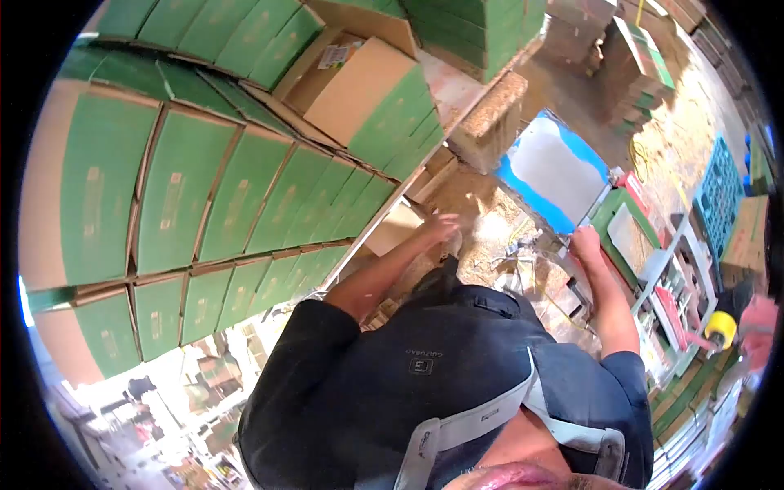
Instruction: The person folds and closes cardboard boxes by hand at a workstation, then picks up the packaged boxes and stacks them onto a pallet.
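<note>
My left hand [443, 227] is stretched forward over the littered floor, beside an open cardboard flap [396, 229]. Its fingers look spread, slightly blurred, with nothing visible in them. My right hand [585, 242] is closed at the near corner of a flat white surface with blue edges [559, 167]. What its fingers grip is too small to make out. Right of that hand stands a green-edged box or tray [627, 237].
Stacked green and brown cartons [184, 188] fill the left side. An opened carton [351, 90] lies on top. To the right are a cart [682, 286] with a yellow tape roll [720, 330], a blue pallet [719, 204] and more boxes [637, 73].
</note>
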Tool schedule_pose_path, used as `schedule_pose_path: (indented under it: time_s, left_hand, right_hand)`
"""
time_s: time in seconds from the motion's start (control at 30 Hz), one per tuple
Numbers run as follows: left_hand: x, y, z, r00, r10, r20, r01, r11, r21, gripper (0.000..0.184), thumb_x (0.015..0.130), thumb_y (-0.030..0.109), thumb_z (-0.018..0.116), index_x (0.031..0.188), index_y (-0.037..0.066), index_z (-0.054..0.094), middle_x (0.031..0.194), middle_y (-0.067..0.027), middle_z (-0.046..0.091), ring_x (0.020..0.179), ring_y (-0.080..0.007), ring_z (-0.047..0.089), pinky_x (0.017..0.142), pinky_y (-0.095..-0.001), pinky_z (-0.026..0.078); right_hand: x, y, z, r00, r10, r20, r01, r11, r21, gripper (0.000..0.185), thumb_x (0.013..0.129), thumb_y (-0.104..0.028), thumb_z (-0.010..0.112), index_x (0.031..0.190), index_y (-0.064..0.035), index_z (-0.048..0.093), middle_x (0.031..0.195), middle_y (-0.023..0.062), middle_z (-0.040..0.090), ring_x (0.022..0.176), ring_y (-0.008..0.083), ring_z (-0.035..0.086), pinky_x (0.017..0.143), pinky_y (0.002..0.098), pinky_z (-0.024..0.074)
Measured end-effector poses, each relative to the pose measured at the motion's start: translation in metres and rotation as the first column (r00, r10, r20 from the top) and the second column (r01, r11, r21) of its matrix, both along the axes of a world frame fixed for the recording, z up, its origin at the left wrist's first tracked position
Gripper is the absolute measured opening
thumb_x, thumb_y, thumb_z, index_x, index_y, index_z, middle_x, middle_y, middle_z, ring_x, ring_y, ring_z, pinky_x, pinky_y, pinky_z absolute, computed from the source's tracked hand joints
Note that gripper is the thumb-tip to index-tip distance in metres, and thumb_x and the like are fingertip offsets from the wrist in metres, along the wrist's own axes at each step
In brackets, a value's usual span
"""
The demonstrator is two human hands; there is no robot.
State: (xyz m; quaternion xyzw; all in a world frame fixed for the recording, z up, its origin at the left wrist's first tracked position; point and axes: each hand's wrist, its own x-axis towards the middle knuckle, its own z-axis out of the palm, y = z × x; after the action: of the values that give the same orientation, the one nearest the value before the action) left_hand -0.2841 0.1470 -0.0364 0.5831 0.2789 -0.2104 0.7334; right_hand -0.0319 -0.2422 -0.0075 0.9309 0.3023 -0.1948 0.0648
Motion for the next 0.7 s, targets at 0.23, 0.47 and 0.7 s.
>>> schedule_pose_path:
  time_s: [0.23, 0.47, 0.7]
  left_hand:
    - [-0.076, -0.013, 0.035, 0.92, 0.285, -0.267, -0.246, 0.954, 0.169, 0.036, 0.093, 0.017, 0.063, 0.126, 0.003, 0.06, 0.121, -0.0057, 0.065, 0.107, -0.0177, 0.061, 0.089, -0.0368, 0.051]
    - [-0.068, -0.041, -0.011, 0.932, 0.35, -0.095, -0.36, 0.926, -0.115, 0.041, 0.093, 0.02, 0.06, 0.132, 0.006, 0.056, 0.104, -0.0045, 0.068, 0.088, -0.0141, 0.065, 0.072, -0.0315, 0.052]
    - [-0.029, -0.017, -0.012, 0.88, 0.123, 0.46, -0.091, 0.992, -0.092, 0.036, 0.095, 0.019, 0.058, 0.129, 0.008, 0.058, 0.12, -0.0046, 0.064, 0.1, -0.0155, 0.062, 0.083, -0.0309, 0.051]
  right_hand:
    - [0.004, 0.005, -0.001, 1.0, -0.021, -0.018, 0.018, 0.986, -0.169, 0.017, 0.076, -0.022, 0.063, 0.082, -0.0141, 0.076, 0.098, 0.01, 0.072, 0.093, 0.0285, 0.07, 0.081, 0.0456, 0.0533]
    - [0.005, 0.032, 0.048, 0.997, 0.03, -0.073, -0.061, 0.882, -0.467, 0.029, 0.078, -0.032, 0.067, 0.1, -0.0156, 0.075, 0.106, 0.0075, 0.072, 0.099, 0.023, 0.068, 0.087, 0.0493, 0.0441]
    - [0.011, 0.012, 0.061, 0.994, 0.111, -0.002, -0.108, 0.97, -0.216, 0.037, 0.082, -0.031, 0.062, 0.109, -0.0085, 0.07, 0.115, 0.0168, 0.065, 0.109, 0.0351, 0.059, 0.094, 0.0455, 0.0445]
